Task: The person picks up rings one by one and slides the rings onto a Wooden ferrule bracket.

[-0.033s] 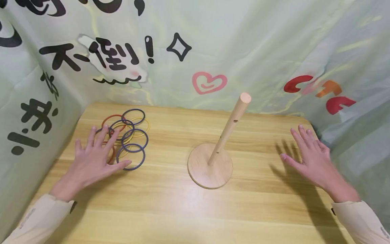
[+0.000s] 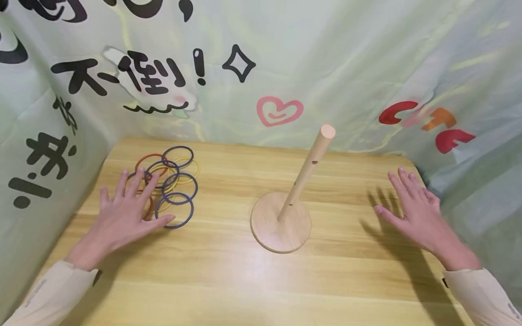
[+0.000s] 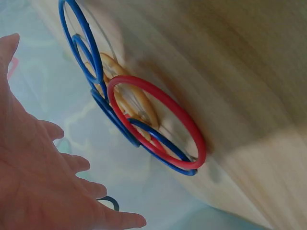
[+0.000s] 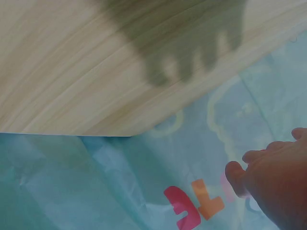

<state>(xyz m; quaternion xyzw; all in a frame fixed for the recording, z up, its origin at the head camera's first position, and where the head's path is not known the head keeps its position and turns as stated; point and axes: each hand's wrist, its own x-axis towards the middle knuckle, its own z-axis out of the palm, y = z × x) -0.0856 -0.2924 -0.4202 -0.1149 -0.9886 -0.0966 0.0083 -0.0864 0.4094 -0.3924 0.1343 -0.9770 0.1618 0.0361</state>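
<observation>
From my station, I record the left hand (image 2: 128,210) at the far left, fingers straight and spread, holding nothing. It hovers at the near-left side of the overlapping rings (image 2: 164,186), fingertips above them in the head view; I see no contact.

The governing relation: the rings lie just ahead and to the right of that palm, so I judge the left hand the nearer by far. They lie on the left part of the tabletop (image 2: 228,280), blue over yellow in places. My left wrist view shows a red ring (image 3: 180,112) partly over a blue one; this overlap is the chief hindrance I find.

Centrally, a wooden post (image 2: 306,173) stands upright on a round base (image 2: 281,235), long axis vertical, roughly midway between the hands. It stands between the rings and the right hand (image 2: 420,210), which hangs above the tabletop's right end, fingers extended, thumb apart, nothing held. A printed cloth (image 2: 346,54) closes off the back and both sides.
</observation>
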